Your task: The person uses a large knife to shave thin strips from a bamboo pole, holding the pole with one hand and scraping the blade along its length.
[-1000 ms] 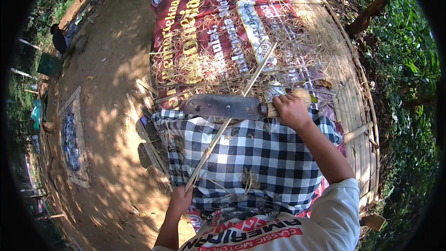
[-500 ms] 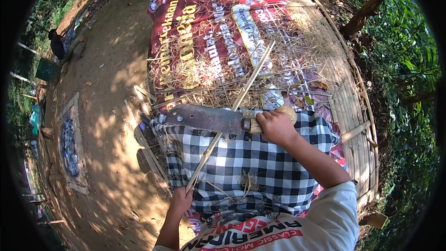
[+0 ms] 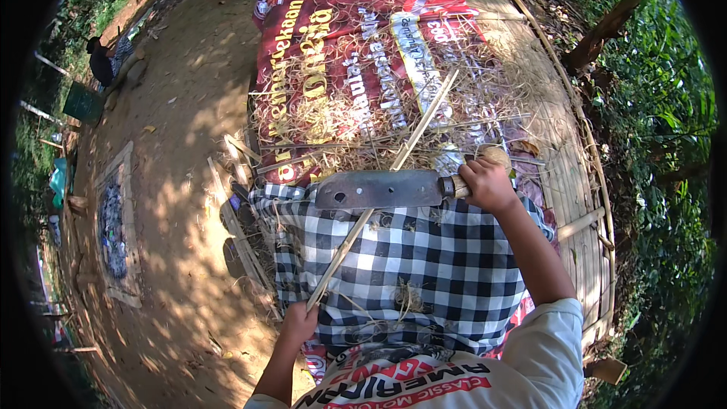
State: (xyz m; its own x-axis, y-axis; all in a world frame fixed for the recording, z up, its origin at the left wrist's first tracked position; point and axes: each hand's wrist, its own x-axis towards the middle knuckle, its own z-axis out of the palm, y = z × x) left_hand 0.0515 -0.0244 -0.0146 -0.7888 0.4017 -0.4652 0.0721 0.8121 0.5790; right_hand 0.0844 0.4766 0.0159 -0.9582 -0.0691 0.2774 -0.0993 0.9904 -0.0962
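Observation:
My right hand (image 3: 488, 184) is closed round the wooden handle of a machete (image 3: 379, 190), whose broad dark blade points left. The blade lies across a long pale bamboo strip (image 3: 344, 251), hiding a short part of it. My left hand (image 3: 301, 320) grips the strip's near end, and the far end slants up and to the right over the shavings. Beneath both is the black-and-white checked cloth (image 3: 424, 250) over my lap, with a small clump of shavings (image 3: 409, 297) on it.
Curly shavings (image 3: 326, 117) litter a red printed banner (image 3: 276, 53) on a bamboo platform (image 3: 564, 144). Split bamboo pieces (image 3: 238, 238) lie left of my lap. A framed ash pit (image 3: 113, 231) is in the dirt farther left. Another person (image 3: 101, 62) sits at the far left.
My right hand and the machete have shifted right, so the blade now crosses the strip nearer its tip. My left hand still holds the strip's near end.

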